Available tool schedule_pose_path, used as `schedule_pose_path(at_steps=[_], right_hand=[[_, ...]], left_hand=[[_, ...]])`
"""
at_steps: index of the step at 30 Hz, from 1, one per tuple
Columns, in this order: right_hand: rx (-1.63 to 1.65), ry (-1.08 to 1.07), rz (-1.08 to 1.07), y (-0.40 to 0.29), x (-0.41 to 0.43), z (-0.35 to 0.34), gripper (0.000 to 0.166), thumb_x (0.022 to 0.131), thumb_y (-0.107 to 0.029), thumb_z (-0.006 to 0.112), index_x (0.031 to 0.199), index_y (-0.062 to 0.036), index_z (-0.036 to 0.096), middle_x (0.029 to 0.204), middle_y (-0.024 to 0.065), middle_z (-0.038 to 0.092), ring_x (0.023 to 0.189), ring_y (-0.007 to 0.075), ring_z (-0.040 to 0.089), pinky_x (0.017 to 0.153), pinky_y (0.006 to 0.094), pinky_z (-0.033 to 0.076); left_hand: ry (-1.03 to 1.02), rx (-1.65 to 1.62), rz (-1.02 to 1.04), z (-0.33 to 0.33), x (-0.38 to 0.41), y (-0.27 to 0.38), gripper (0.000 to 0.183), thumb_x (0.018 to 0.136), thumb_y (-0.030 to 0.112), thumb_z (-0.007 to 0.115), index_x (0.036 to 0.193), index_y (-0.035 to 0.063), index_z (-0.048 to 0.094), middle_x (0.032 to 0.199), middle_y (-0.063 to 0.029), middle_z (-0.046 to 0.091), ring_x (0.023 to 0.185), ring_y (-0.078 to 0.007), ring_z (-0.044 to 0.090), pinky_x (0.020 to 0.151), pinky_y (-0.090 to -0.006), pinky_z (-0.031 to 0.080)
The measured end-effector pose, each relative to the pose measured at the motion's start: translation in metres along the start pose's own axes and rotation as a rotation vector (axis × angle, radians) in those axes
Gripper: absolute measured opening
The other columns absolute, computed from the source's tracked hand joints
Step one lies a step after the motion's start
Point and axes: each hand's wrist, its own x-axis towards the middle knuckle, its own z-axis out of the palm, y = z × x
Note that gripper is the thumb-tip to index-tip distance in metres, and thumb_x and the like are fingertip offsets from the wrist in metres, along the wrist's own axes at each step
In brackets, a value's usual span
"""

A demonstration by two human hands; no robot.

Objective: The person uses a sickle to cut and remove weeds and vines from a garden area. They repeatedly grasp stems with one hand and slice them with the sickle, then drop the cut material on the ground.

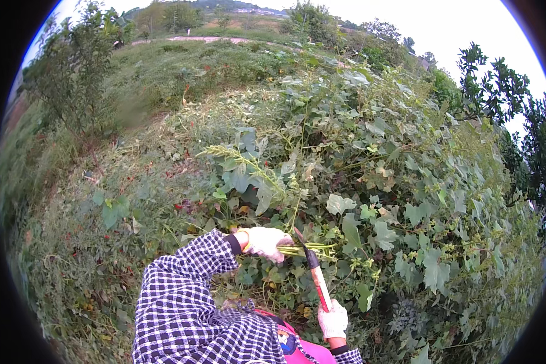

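Observation:
My left hand (266, 243), in a whitish work glove, is closed around a bundle of green stems (311, 249) whose ends stick out to the right. A glove also covers my right hand (333, 320), which grips the red and white handle of a sickle (320, 286). The tool points up and to the left, its dark, narrow blade beside the stems, just right of my left hand. Whether the blade touches the stems I cannot tell. A flowering weed stalk (250, 166) rises above my left hand among broad leaves.
Dense leafy vines (427, 227) cover the right side. Low plants with small red fruits (132, 191) grow at the left. A small tree (79, 73) stands at the upper left, a darker tree (495, 91) at the upper right. A pale path (209, 39) crosses the background.

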Motion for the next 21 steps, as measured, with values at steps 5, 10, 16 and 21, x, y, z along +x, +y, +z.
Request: schedule_pose_path(at_steps=[5,10,16,21], right_hand=[[0.038,-0.084,-0.023,-0.012,0.004,0.001,0.026,0.084,-0.037,0.070,0.086,-0.0104,0.068,0.075,0.0159,0.069,0.071,0.0369,0.070,0.066,0.0454,0.057],[0.342,-0.089,-0.017,-0.034,0.010,-0.011,0.034,0.085,-0.038,0.072,0.086,-0.0038,0.068,0.074,0.0197,0.066,0.066,0.0362,0.065,0.065,0.0428,0.052],[1.017,0.202,-0.211,-0.148,0.050,-0.121,0.013,0.090,-0.013,0.075,0.094,-0.0020,0.069,0.074,0.0051,0.068,0.064,0.0130,0.059,0.063,0.0284,0.050],[0.830,0.213,-0.201,-0.129,0.046,-0.085,0.021,0.090,-0.024,0.073,0.090,-0.0045,0.066,0.071,0.0111,0.066,0.061,0.0241,0.063,0.060,0.0344,0.052]], left_hand=[[0.388,0.628,-0.009,0.010,-0.017,-0.006,0.022,0.085,0.027,0.067,0.095,0.0071,0.067,0.076,-0.0122,0.069,0.075,-0.0350,0.070,0.065,-0.0468,0.054],[0.333,0.434,-0.197,0.009,-0.014,-0.005,0.034,0.095,0.039,0.060,0.097,0.0070,0.072,0.082,-0.0134,0.071,0.079,-0.0344,0.071,0.067,-0.0472,0.055],[0.247,0.476,-0.260,0.001,-0.012,-0.019,0.036,0.098,0.045,0.054,0.098,0.0149,0.072,0.082,-0.0126,0.069,0.077,-0.0342,0.069,0.065,-0.0467,0.054],[0.314,0.509,-0.199,-0.019,-0.011,-0.002,0.039,0.099,0.049,0.050,0.101,0.0174,0.072,0.084,-0.0132,0.069,0.080,-0.0349,0.068,0.069,-0.0466,0.053]])
